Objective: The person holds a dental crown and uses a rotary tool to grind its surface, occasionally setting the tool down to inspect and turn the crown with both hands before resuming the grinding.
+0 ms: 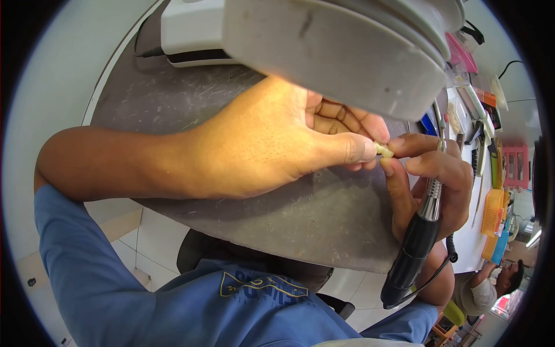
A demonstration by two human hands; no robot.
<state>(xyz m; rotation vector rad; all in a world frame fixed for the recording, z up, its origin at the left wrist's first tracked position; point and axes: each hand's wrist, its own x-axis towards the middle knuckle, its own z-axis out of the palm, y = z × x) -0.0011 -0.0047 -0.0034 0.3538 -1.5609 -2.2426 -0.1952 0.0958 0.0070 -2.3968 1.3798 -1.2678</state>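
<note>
Between the fingertips of both hands is a small pale yellow, tooth-like piece (384,150). My left hand (312,133) pinches its left end between thumb and index finger, the other fingers curled behind. My right hand (430,173) touches its right end with thumb and fingertip. A black and silver rotary handpiece (419,243) also rests in my right hand, its thin metal tip pointing up, away from the piece. A cable runs from the handpiece's lower end.
A large grey lamp head (341,52) hangs low over the hands. Behind it on the dark scratched table (167,98) is a white device (192,29). Tools and an orange basket (493,211) lie at right. Another person (483,295) is at the far lower right.
</note>
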